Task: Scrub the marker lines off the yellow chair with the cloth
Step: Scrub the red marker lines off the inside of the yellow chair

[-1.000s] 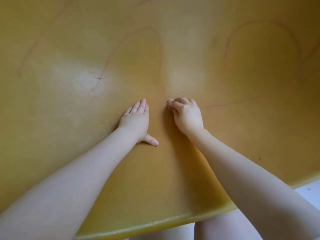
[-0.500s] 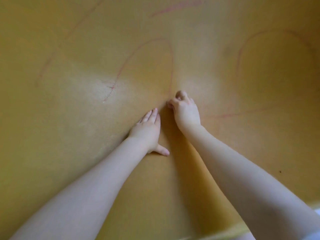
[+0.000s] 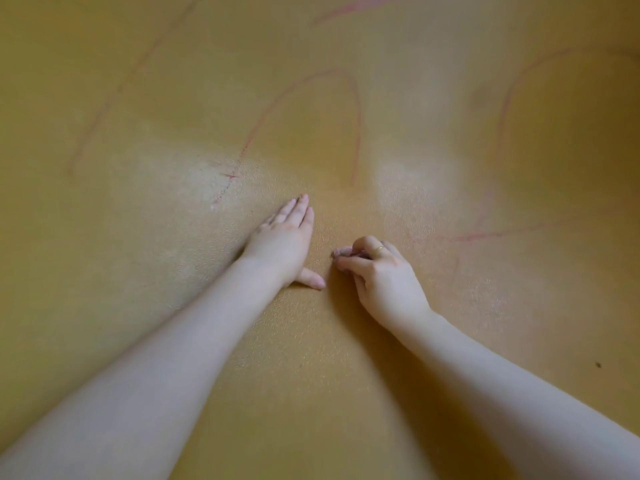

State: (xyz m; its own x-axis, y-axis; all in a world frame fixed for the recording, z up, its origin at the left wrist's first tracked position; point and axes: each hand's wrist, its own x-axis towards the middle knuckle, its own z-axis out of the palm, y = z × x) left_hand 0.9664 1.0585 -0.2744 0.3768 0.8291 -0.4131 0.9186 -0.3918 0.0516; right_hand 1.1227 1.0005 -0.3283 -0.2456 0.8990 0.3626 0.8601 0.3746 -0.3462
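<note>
Yellow chair (image 3: 173,323) is being steadied by the flat left hand (image 3: 282,240); the right hand (image 3: 381,275) is curling, its contents unclear, near pink marker lines (image 3: 358,126).

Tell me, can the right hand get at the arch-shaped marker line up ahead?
Probably yes. The right hand, fingers curled, sits on the yellow chair below the arch-shaped line. Only bare seat lies between them; the flat left hand is off to the side.
</note>
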